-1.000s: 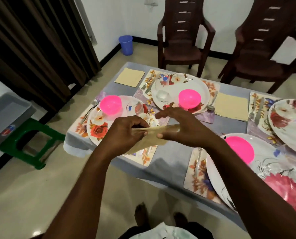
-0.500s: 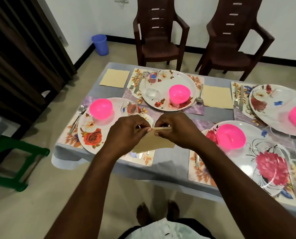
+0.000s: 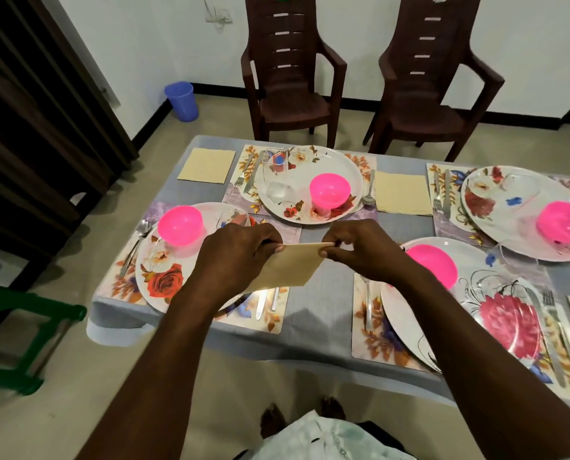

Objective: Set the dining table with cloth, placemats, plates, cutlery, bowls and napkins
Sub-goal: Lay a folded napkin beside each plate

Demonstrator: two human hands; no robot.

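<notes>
Both hands, left (image 3: 235, 257) and right (image 3: 365, 252), pinching one napkin (image 3: 293, 267) mid-frame; four plates, four bowls, three napkins laid.

The person's left hand (image 3: 240, 257) and right hand (image 3: 363, 250) are bare, forearms unsleeved; a pale, faintly patterned garment (image 3: 316, 439) covers the torso; feet (image 3: 272, 421) are bare.

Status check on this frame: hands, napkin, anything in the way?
Left hand and right hand each pinch a top corner of the beige paper napkin. Napkin held above grey tablecloth, unplaced. Landing gap between placemats unobstructed.
</notes>
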